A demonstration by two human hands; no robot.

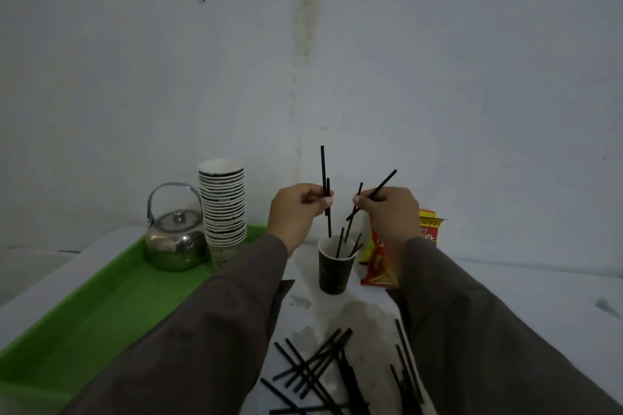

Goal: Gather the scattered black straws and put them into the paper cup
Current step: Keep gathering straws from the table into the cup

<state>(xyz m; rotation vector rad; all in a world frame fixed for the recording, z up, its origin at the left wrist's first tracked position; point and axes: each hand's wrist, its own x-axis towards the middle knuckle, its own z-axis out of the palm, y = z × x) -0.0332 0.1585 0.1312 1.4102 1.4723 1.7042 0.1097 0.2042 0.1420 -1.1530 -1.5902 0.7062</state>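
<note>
In the middle of the frame both hands are raised above a dark paper cup [333, 268], which stands upright on the white surface [539, 296] just below them. The left hand [296, 209] pinches two black straws [325, 185] between the thumb and the curled fingers; these straws stand almost upright, and the lower end of one of them reaches down to the rim of the cup. The right hand [391, 209] grips two other straws [377, 187], which are tilted, with the upper ends pointing to the upper right and the lower ends pointing down toward the opening of the cup. Inside the cup a few straws [340, 242] already lean against its wall.

In the lower centre of the frame many loose straws [313, 367] lie crossed over each other on the white surface, between the two dark sleeves [488, 330].

At the left of the frame there is a green tray [101, 307]. On its far end stand a shiny metal kettle [175, 239] and, just beside it to the right, a tall stack of paper cups [224, 209]. Right of the dark cup, partly hidden behind the right hand, stand red and yellow snack packets [381, 263]. Behind everything is a pale wall [135, 61].
</note>
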